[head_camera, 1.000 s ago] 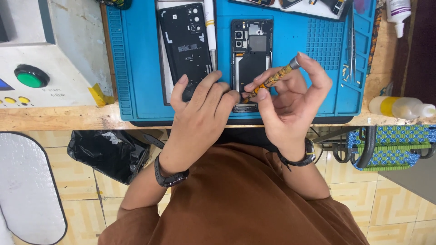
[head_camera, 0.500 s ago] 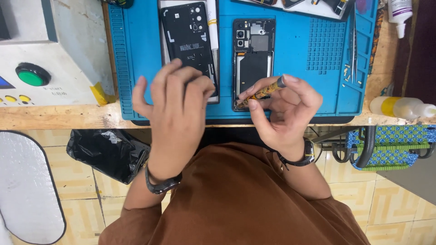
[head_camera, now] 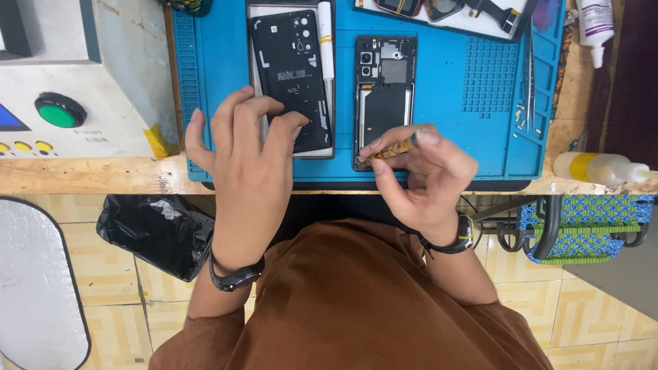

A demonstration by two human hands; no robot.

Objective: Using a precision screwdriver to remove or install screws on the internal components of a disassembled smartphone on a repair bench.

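The left hand is spread open in the middle of the frame, its fingertips resting on the low edge of a black phone back cover. The right hand is pinched shut on a small yellow screwdriver, whose tip touches the bottom of the open phone. Both phone parts lie on the blue mat at the top. Tweezers lie upper right, well apart from both hands.

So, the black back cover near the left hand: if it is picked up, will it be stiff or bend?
The back cover looks thin and flat, so probably light and slightly flexible. It seems to lie on a tray, so a push from the left hand may slide it.
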